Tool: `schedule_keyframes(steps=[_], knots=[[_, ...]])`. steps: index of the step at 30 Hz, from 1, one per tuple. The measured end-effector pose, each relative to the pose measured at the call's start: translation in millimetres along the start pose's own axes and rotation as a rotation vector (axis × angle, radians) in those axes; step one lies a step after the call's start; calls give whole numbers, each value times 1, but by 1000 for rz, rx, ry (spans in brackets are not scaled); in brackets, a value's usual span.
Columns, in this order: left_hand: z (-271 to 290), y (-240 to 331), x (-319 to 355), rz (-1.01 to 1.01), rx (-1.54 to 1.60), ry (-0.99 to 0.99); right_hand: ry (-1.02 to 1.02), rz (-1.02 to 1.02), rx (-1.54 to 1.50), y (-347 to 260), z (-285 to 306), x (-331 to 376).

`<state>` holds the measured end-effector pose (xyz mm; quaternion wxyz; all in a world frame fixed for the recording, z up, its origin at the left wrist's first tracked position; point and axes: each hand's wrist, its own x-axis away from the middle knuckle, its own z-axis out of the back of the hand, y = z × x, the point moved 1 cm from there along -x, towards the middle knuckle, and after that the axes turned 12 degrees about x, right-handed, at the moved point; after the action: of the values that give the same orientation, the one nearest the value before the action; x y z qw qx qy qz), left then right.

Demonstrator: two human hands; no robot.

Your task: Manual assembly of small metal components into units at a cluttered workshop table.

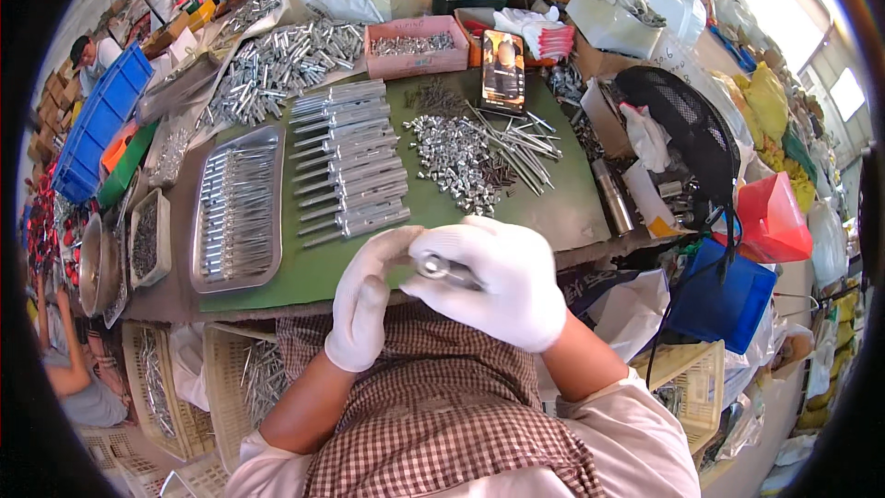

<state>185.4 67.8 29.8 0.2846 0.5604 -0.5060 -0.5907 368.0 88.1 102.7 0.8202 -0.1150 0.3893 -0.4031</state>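
Both my hands wear white gloves and meet over the table's near edge. My right hand is closed around a shiny metal tube, whose round hollow end faces left. Most of that tube is hidden by the glove, and the hand is slightly blurred. Close beside it, my left hand is held with its thumb and fingers apart, fingertips reaching behind the tube's end. Just beyond, on a green mat, lie a stacked row of metal tubes with thin rods sticking out and a pile of small silver sleeves.
A steel tray of similar parts lies at left. Thin metal rods and dark screws lie beyond the sleeves. Farther back are a pink box of small parts, a phone and heaped tubes. Crates stand below.
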Motion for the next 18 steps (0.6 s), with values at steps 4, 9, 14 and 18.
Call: schedule_keyframes(steps=[4, 9, 14, 18], knots=[[4, -5, -3, 0, 33, -9, 79, 7, -67, 7, -3, -5], [-5, 4, -15, 152, 255, 15, -12, -282, -176, 8, -10, -2], [-10, -2, -24, 308, 556, 70, 7, -624, -607, 21, -15, -3], [-13, 3, -23, 512, 253, 110, 38, -643, -773, 28, -34, 6]])
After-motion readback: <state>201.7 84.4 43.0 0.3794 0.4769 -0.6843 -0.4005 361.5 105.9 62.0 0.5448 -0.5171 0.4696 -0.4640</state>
